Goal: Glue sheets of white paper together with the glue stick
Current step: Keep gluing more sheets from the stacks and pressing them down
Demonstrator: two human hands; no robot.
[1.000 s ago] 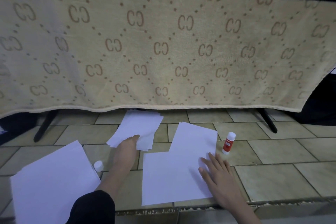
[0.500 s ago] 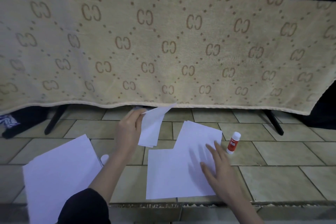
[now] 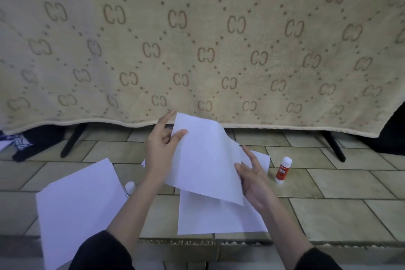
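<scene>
White paper sheet (image 3: pixel 203 155) held up over tiled floor (image 3: pixel 328 210), tilted. Left hand (image 3: pixel 161 149) pinches its upper left corner, thumb on front. Right hand (image 3: pixel 254 176) grips lower right edge, fingers curled round it. Hands apart, one on each side of sheet. Joined sheets (image 3: pixel 219 217) flat on floor below it. Paper stack (image 3: pixel 81 210) at left. Glue stick (image 3: pixel 283 170), red label, upright, uncapped, just right of right hand. White cap (image 3: pixel 129 186) between stack and left forearm. Beige patterned blanket (image 3: pixel 197 50) hangs behind.
</scene>
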